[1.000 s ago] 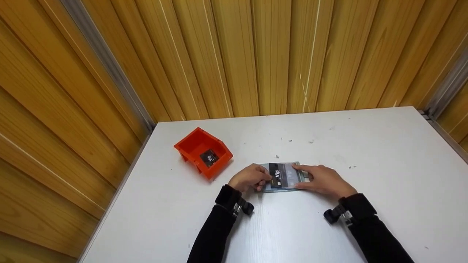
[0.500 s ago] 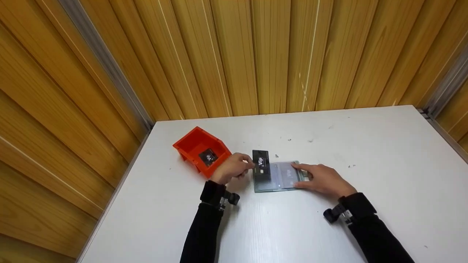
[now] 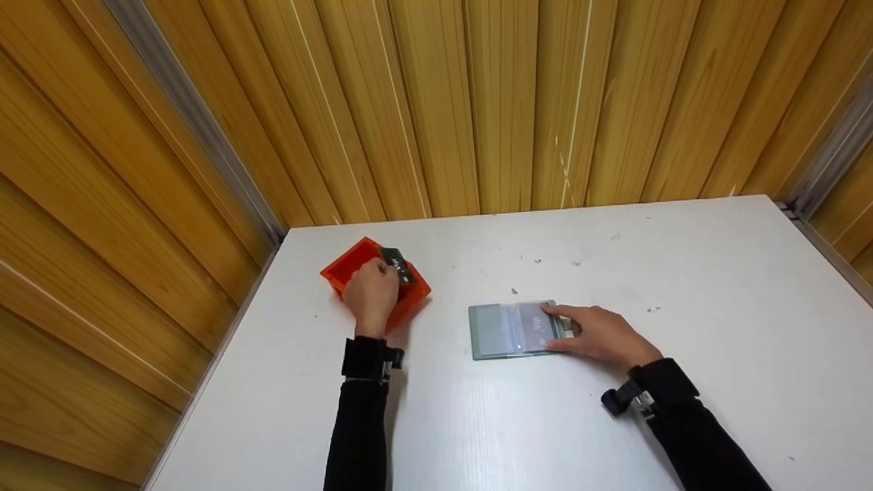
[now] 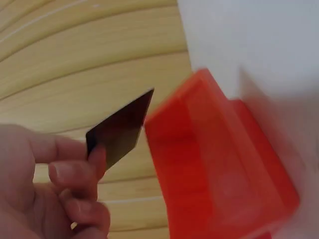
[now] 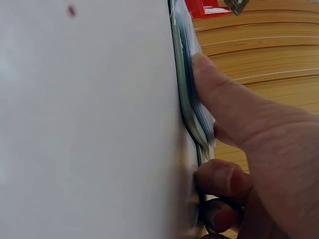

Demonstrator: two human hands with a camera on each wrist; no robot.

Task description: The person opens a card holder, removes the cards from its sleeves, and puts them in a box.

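My left hand (image 3: 372,294) is over the red bin (image 3: 331,274), pinching a black "Vip" card (image 3: 395,262) between thumb and fingers. In the left wrist view the card (image 4: 119,132) is tilted, with a corner right at the bin's rim (image 4: 202,82). On the table lies a card holder (image 3: 486,331) with clear sleeves spread open and a pale green cover. My right hand (image 3: 603,334) grips its right end. The right wrist view shows the thumb (image 5: 209,74) against the stacked sleeves, with other fingers curled by the cover's edge.
The bin stands at the left of the white table (image 3: 545,423), its inside mostly hidden by my left hand. Wood-patterned panels (image 3: 505,102) rise behind and to the left of the table. Small dark marks dot the tabletop.
My left hand has drawn the black card out of the holder and carried it left, over the bin. The card lying in the bin is now hidden. My right hand has stayed on the holder.
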